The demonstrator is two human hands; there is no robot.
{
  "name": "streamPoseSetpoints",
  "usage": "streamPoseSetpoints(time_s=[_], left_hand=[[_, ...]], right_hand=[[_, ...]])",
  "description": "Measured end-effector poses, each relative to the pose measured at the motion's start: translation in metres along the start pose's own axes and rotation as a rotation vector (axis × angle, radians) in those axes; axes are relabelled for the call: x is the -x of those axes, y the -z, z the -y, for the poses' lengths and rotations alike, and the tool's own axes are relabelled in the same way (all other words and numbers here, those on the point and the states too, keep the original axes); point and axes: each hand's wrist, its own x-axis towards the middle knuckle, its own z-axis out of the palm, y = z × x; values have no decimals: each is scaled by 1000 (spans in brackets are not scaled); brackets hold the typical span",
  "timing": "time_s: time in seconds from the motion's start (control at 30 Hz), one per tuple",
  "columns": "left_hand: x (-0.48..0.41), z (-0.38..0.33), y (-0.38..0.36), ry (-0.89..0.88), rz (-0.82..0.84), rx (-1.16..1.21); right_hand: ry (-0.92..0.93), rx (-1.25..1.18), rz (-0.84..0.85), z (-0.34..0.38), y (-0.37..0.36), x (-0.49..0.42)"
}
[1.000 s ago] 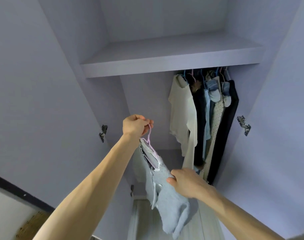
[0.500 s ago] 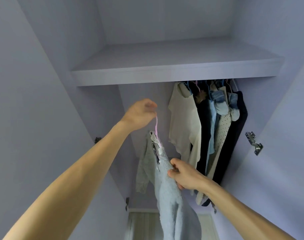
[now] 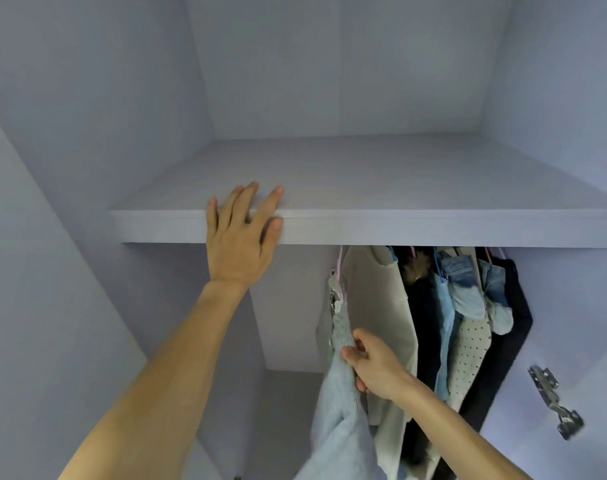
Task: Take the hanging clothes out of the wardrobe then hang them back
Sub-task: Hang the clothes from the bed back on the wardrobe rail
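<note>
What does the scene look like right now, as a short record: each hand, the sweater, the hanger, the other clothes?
left hand: fingers spread, resting on the shelf edge
right hand: grips the sweater
sweater: pale blue, on the hanger, leftmost garment
hanger: pink, hook end hidden behind the shelf
other clothes: hang close together right of the sweater

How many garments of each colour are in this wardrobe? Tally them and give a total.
Pale blue: 2, knit sweater, shirt
Cream: 2, plain top, dotted garment
Denim blue: 2 denim pieces
Dark: 2 dark garments
Total: 8 visible; overlaps may hide more
</note>
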Motion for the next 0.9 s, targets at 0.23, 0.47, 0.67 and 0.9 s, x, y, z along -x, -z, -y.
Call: streamPoseSetpoints(time_s=[0.23, 0.47, 0.67, 0.9], left_hand=[[1, 11, -31, -83, -236, -30], [2, 11, -27, -66, -201, -53], [4, 6, -23, -26, -164, -68], [3, 8, -23, -11, -157, -81]], right_hand=[[104, -36, -142, 8, 34, -55], [105, -41, -199, 21, 53, -113], [-43, -49, -194, 3, 64, -137], [-81, -29, -247, -13, 66, -131]])
